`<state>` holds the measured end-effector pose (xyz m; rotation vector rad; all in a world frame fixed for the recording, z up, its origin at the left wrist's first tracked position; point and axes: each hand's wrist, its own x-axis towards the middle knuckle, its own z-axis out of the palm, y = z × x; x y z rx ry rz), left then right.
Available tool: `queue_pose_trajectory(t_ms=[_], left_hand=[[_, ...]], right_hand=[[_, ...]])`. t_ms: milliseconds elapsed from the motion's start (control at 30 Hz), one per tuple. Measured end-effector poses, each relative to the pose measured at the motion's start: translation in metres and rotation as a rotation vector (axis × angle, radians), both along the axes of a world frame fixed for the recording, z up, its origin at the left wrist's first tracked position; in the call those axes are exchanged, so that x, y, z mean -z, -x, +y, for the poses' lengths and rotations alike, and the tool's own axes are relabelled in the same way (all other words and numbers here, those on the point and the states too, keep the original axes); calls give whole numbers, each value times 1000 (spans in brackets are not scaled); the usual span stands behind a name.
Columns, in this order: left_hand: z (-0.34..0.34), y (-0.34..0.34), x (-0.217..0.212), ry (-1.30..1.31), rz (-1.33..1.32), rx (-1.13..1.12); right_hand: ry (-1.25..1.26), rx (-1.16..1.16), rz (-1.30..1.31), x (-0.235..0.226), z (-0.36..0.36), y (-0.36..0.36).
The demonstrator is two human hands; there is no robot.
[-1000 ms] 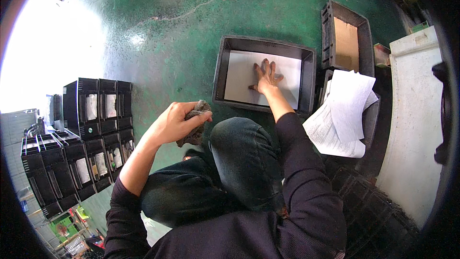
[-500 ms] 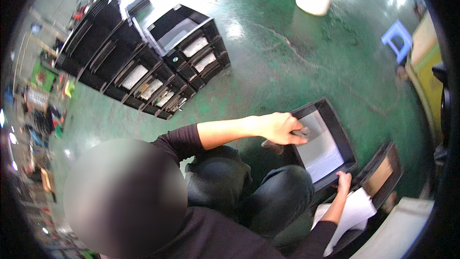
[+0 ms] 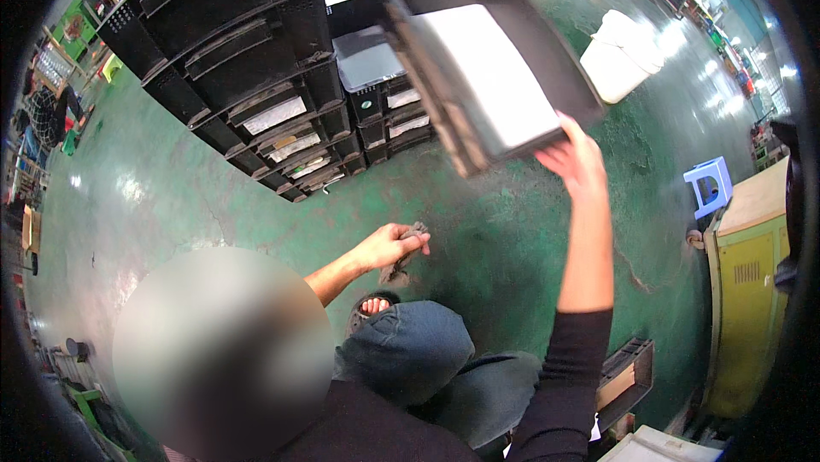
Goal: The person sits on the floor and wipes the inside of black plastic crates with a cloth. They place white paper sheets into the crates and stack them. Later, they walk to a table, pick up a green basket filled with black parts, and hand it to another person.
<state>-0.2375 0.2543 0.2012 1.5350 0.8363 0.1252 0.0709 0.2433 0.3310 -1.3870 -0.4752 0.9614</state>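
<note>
My right hand [image 3: 574,159] grips the near rim of a black plastic crate [image 3: 585,78], held up in the air and tilted. A white sheet [image 3: 489,69] lies on the crate's bottom. Low over the floor, my left hand [image 3: 389,247] is closed around a crumpled grey-brown rag [image 3: 400,266] that hangs from its fingers. Just past the raised crate stand stacked black crates [image 3: 248,52], some with papers in their front slots. The lifted crate partly covers the shorter stack [image 3: 380,125], whose top crate holds a greyish sheet.
A white bucket [image 3: 622,56] and a blue plastic stool [image 3: 709,187] stand to the right. Nearer are a yellow-green cabinet [image 3: 747,308] and another black crate [image 3: 628,381] beside my right arm. Far left, a person [image 3: 53,112] is low to the green floor.
My right hand has raised the crate from beside my knees up toward the stacks. My left hand, still with the rag, has come away from the crate's inside. The view has shifted.
</note>
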Motion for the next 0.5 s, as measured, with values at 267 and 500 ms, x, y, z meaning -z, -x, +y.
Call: queue_pose_trajectory(t_ms=[267, 500], left_hand=[[1, 24, 28, 101, 22, -87], [8, 32, 34, 154, 92, -80]], right_hand=[[-125, -188, 179, -23, 158, 105], [-95, -66, 124, -9, 208, 120]])
